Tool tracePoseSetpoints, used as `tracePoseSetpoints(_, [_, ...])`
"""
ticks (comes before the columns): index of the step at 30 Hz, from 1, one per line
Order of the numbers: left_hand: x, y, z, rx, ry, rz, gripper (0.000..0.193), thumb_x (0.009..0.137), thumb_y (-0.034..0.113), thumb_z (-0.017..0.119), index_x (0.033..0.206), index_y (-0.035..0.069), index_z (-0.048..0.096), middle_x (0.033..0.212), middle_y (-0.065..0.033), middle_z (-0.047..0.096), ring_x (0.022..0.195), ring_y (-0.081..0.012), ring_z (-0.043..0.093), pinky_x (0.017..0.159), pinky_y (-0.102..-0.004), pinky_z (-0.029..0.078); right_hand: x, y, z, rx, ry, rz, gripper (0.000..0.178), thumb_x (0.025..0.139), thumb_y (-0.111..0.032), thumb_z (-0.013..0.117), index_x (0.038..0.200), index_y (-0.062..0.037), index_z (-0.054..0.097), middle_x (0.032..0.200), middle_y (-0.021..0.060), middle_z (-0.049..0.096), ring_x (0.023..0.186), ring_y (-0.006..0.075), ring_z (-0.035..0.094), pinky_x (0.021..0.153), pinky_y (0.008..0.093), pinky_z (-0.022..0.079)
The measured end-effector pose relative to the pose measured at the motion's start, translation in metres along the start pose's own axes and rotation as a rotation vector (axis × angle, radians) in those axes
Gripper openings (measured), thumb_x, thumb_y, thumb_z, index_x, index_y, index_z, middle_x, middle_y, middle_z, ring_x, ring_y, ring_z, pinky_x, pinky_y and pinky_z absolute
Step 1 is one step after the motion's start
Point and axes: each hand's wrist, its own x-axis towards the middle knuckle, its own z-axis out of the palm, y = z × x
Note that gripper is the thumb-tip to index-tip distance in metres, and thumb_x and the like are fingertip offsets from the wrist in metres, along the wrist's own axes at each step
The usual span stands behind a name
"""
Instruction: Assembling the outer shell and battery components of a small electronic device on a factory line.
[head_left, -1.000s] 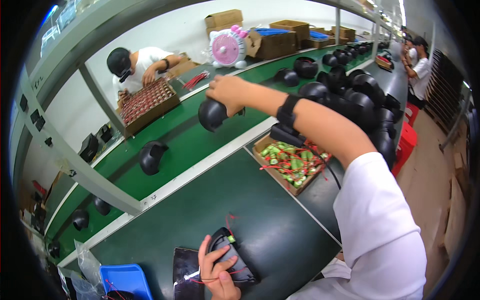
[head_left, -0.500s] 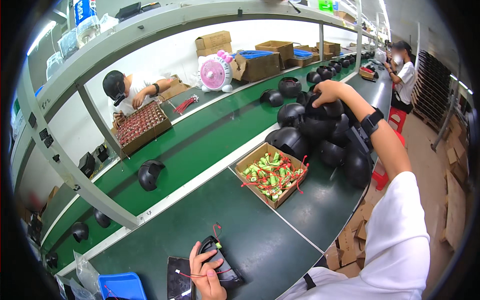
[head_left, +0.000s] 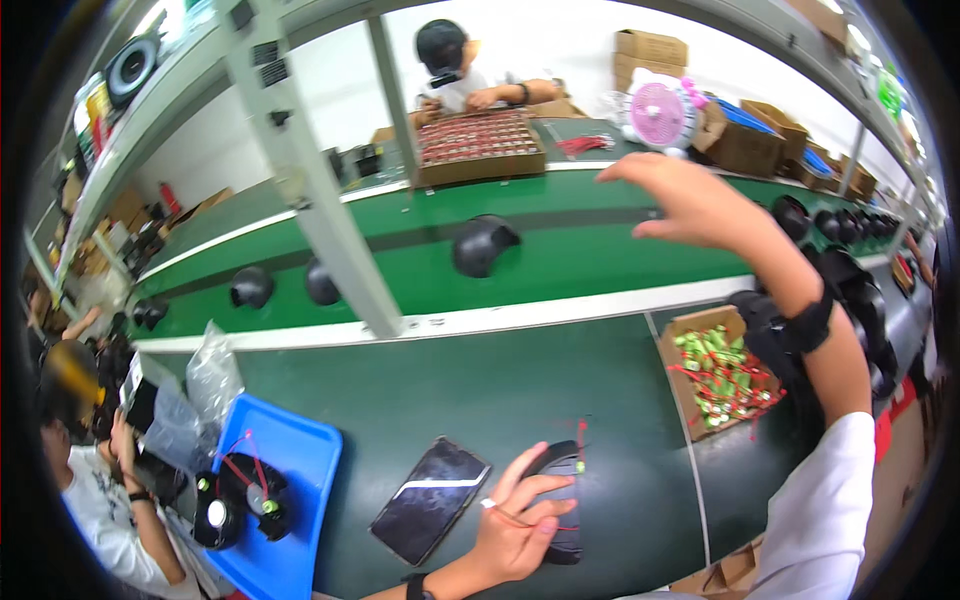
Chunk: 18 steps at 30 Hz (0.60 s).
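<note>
My left hand (head_left: 515,520) lies over a small black part (head_left: 567,487) on the dark green bench and holds it down. The part carries thin red wires and a green cell at its top. My right hand (head_left: 690,200) hangs in the air above the green conveyor belt (head_left: 560,215), fingers apart and empty. A black domed shell (head_left: 482,243) sits on the belt to the left of that hand. A flat black slab (head_left: 430,498) lies just left of my left hand.
A blue tray (head_left: 300,460) with wired black parts stands at the lower left. A cardboard box of green cells (head_left: 690,328) sits right, with a pile of black shells (head_left: 850,290) behind. A grey post (head_left: 300,170) rises mid-left. Two people work nearby.
The view has swung to the left. My right hand has come off the pile of black shells and now hangs empty over the belt. My left hand stays on the small black part.
</note>
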Motion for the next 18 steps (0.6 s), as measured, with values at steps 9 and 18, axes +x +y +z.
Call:
tracePoseSetpoints(9, [0.006, 0.001, 0.006, 0.024, -0.069, 0.087, 0.026, 0.089, 0.012, 0.046, 0.09, -0.001, 0.068, 0.114, -0.0131, 0.06, 0.126, -0.0459, 0.043, 0.089, -0.0462, 0.048, 0.127, 0.021, 0.207, -0.321, -0.129, -0.008, 0.073, 0.06, -0.002, 0.077, 0.126, -0.0158, 0.049, 0.125, 0.0022, 0.054, 0.115, 0.025, 0.054, 0.087, 0.0412, 0.048])
tracePoseSetpoints(18, [0.009, -0.003, 0.001, 0.015, -0.04, 0.098, 0.028, 0.09, 0.015, 0.045, 0.087, -0.001, 0.067, 0.109, -0.014, 0.063, 0.125, -0.0449, 0.044, 0.093, -0.0483, 0.044, 0.097, 0.026, 0.184, -0.452, -0.45, 0.097, 0.081, 0.044, -0.023, 0.087, 0.117, -0.0089, 0.056, 0.118, 0.0031, 0.05, 0.112, 0.0257, 0.048, 0.091, 0.0378, 0.045])
